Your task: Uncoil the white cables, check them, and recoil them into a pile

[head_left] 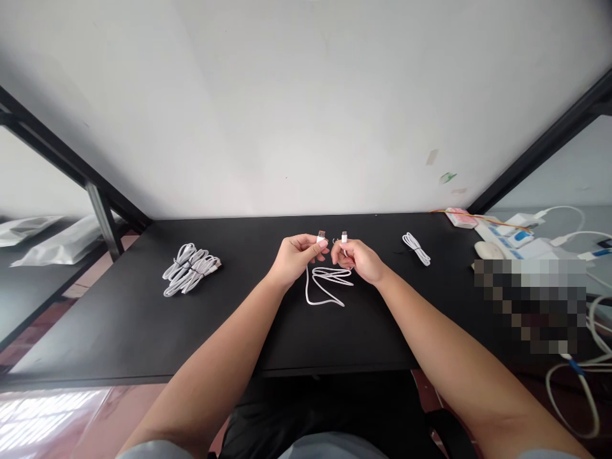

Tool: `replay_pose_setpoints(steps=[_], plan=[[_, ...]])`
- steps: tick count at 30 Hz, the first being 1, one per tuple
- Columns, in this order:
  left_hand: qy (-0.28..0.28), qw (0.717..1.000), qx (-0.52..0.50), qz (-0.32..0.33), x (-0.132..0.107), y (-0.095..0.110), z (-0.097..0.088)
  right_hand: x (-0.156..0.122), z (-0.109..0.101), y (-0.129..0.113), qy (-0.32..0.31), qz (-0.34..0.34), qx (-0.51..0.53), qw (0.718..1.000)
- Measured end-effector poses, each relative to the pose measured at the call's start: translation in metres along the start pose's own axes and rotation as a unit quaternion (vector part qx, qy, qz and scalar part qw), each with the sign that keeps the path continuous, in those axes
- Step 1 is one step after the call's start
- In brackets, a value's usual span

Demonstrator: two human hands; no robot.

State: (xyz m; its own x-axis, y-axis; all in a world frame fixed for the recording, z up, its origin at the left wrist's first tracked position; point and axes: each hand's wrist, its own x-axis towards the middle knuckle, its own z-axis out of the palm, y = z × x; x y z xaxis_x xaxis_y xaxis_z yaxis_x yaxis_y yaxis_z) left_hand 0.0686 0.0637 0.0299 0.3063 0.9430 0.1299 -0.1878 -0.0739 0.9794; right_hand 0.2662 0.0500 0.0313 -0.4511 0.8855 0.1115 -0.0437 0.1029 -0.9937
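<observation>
1. Two bare hands are raised near each other above a black table (pixel 119 325), fingers curled, a narrow gap between them.
2. One white cable (pixel 332 273) lies in loose loops on the tabletop just below the hands, its two ends lifted.
3. Left hand (pixel 297 260): closed, pinching a wide plug (pixel 321 237) between thumb and fingers, metal tip pointing up and away from the person.
4. Right hand (pixel 359 259): also closed, gripping a narrower plug (pixel 344 236), which stands upright beside the wide one, not touching it.
5. Several coiled white cables (pixel 189 269), tied with dark bands, overlap in a pile well to the left.
6. A single coiled cable (pixel 416 249) lies apart, to the right of the right hand.
7. Farther right, white adapters (pixel 520 224) sit among wires; an area nearby is pixelated and cannot be made out.
</observation>
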Motion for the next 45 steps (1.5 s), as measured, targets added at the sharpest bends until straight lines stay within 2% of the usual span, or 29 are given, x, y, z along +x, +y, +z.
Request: replay_pose_setpoints(steps=[8, 11, 15, 17, 21, 25, 28, 32, 45], plan=[[0.004, 1.0, 0.001, -0.01, -0.001, 0.002, 0.003, 0.001, 0.001, -0.002, -0.005, 0.003, -0.004, 1.0], [0.026, 0.999, 0.026, 0.036, 0.0, 0.0, 0.001, 0.001, 0.002, -0.003, 0.009, -0.003, -0.009, 1.0], [0.05, 0.983, 0.127, 0.119, 0.0, 0.003, -0.002, 0.0, 0.002, -0.005, 0.07, -0.043, -0.03, 0.996], [0.044, 0.978, 0.156, 0.133, -0.001, 0.006, -0.003, -0.001, 0.002, -0.005, 0.1, -0.056, -0.051, 0.992], [0.008, 0.977, 0.148, 0.154, -0.005, 0.013, 0.002, -0.004, 0.001, -0.008, 0.133, -0.065, -0.093, 0.985], [0.012, 0.979, 0.134, 0.151, -0.009, 0.017, 0.008, -0.006, 0.002, -0.012, 0.107, -0.067, -0.113, 0.986], [0.012, 0.978, 0.135, 0.156, -0.011, 0.018, 0.009, -0.008, 0.004, -0.017, 0.092, -0.093, -0.137, 0.982], [0.0, 0.981, 0.119, 0.153, -0.011, 0.016, 0.008, -0.012, 0.008, -0.021, 0.101, -0.119, -0.159, 0.975], [-0.006, 0.987, 0.079, 0.137, -0.012, 0.016, 0.01, -0.01, 0.011, -0.019, 0.101, -0.123, -0.171, 0.972]])
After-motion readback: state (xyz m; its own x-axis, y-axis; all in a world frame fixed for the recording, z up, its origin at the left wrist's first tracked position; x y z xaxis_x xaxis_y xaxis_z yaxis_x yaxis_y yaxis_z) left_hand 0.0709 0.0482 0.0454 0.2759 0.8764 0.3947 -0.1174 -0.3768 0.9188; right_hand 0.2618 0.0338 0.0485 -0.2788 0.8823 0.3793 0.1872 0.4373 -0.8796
